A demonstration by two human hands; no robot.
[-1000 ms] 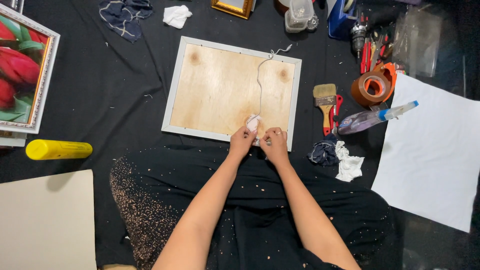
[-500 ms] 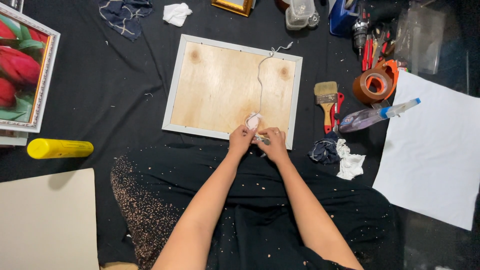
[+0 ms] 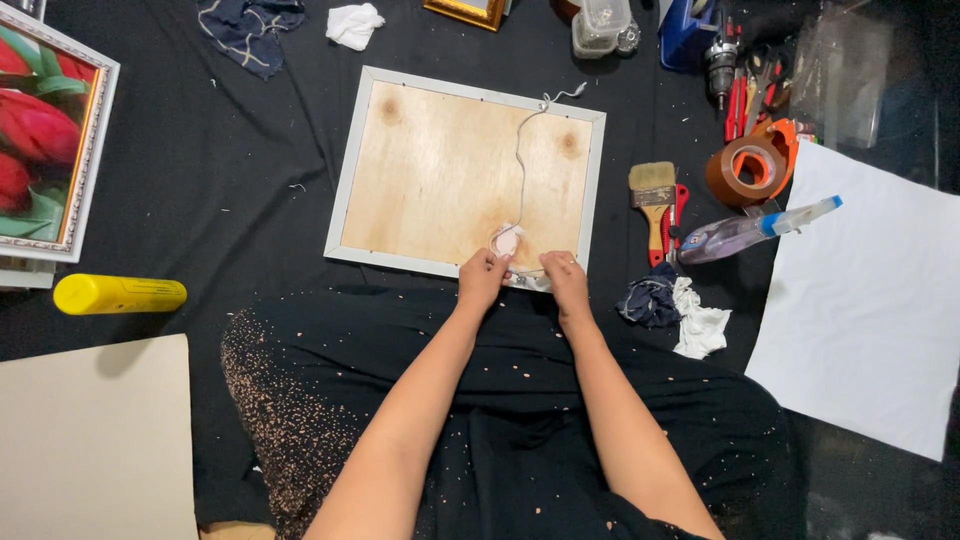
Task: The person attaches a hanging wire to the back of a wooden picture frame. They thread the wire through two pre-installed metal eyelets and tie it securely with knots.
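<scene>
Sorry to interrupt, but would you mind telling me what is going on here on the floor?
A person sits over a picture frame lying face down on black cloth, its plywood back up. The left hand and the right hand meet at the frame's near edge, working a white string that runs across the back to the far edge. A paintbrush, tape roll and spray bottle lie to the right.

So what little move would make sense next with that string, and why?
Probably draw the white string taut toward the near edge of the frame. It lies slack across the plywood back, fixed at the far edge, while the left hand pinches its bunched end and the right hand rests beside it.
</scene>
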